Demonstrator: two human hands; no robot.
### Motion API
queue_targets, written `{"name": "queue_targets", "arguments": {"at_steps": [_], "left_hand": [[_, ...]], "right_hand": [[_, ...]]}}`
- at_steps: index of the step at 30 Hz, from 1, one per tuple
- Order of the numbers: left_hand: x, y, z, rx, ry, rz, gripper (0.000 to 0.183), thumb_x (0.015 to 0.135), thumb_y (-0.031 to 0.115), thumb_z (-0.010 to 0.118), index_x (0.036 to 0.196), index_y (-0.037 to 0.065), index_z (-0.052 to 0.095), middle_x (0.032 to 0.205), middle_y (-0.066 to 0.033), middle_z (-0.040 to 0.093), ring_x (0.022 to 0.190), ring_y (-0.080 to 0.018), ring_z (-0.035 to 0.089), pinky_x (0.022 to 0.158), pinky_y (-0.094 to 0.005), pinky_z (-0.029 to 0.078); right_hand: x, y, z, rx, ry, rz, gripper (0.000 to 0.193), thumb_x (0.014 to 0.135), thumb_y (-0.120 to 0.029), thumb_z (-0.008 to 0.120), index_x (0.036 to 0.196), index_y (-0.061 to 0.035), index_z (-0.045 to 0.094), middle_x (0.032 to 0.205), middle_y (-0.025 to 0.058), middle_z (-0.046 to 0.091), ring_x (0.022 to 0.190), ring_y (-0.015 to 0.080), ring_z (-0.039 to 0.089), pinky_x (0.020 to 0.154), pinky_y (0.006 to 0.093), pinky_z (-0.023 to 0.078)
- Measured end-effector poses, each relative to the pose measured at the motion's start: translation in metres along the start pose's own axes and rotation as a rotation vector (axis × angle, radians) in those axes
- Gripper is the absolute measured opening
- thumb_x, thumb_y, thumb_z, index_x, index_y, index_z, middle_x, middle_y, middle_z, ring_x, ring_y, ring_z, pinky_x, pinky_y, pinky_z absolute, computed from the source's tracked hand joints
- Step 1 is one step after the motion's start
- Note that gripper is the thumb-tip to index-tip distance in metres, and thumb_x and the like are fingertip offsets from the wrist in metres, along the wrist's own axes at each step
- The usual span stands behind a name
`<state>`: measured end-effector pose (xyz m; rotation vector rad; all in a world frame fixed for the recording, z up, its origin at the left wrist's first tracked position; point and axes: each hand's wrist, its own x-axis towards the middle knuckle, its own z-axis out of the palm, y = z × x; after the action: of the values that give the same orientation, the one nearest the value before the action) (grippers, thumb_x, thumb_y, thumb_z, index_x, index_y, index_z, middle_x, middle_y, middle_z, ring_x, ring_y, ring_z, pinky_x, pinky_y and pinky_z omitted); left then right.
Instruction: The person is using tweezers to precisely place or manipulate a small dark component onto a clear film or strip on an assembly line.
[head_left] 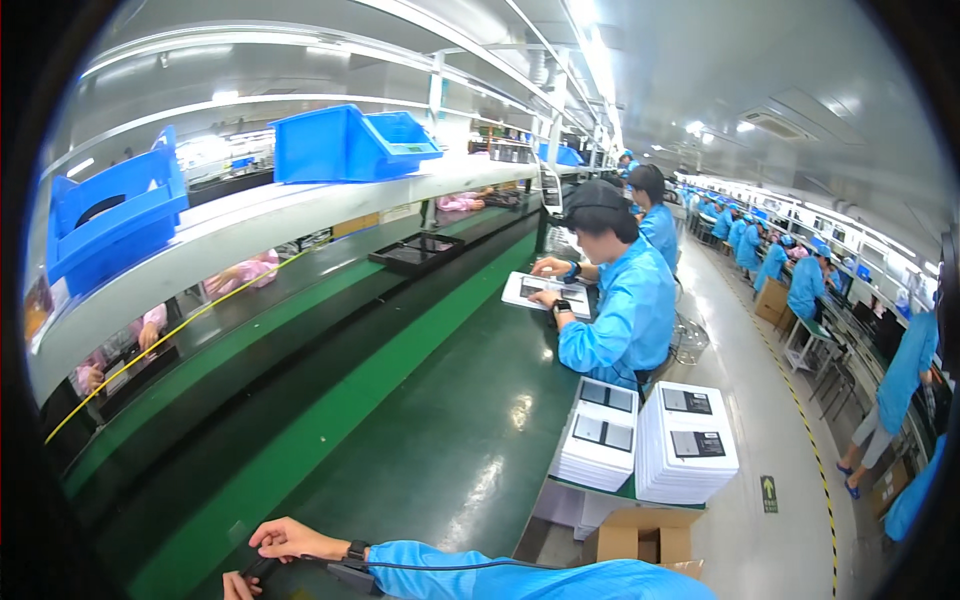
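Observation:
Both my hands are at the lower edge, over the green work table [440, 440]. My left hand [238, 586], mostly cut off by the edge, has its fingers closed against a small black object [263, 568] whose kind I cannot make out. Just above it is my right hand [290, 540], its fingers bent together; what they hold, if anything, is too small to name. A faint clear patch, perhaps film, shows beside its fingertips. My right wrist wears a black band [357, 550], and a thin black cable [450, 567] runs along the blue sleeve.
A co-worker in blue [625, 300] works over a white tray [535, 290] ahead. White tray stacks [597, 455] stand at the right above an open carton [640, 540]. Blue bins [340, 145] sit on the left shelf; a black tray [418, 250] lies beyond the green strip.

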<state>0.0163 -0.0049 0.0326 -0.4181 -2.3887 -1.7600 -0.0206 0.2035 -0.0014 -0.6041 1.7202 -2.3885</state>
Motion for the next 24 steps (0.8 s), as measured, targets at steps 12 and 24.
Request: {"name": "queue_targets", "arguments": {"at_steps": [12,24], "left_hand": [[0.006,-0.019,-0.009,-0.499,-0.047,-0.222,0.027,0.097,0.020,0.050,0.084,-0.002,0.060,0.080,-0.0104,0.061,0.078,-0.0180,0.055,0.079,-0.0321,0.044],[0.003,0.008,-0.005,-0.220,-0.167,-0.133,0.031,0.097,0.026,0.052,0.089,-0.001,0.066,0.079,-0.0063,0.062,0.077,-0.0155,0.054,0.076,-0.0293,0.042]], "right_hand": [[0.005,0.011,0.000,-0.018,0.108,0.013,0.024,0.094,-0.017,0.059,0.111,-0.0012,0.059,0.086,0.0012,0.060,0.060,0.0047,0.055,0.049,0.0175,0.041],[0.014,0.018,-0.009,-0.065,0.193,-0.063,0.024,0.093,-0.014,0.060,0.113,-0.0022,0.057,0.092,0.0021,0.059,0.062,0.0047,0.055,0.048,0.0184,0.043]]}}
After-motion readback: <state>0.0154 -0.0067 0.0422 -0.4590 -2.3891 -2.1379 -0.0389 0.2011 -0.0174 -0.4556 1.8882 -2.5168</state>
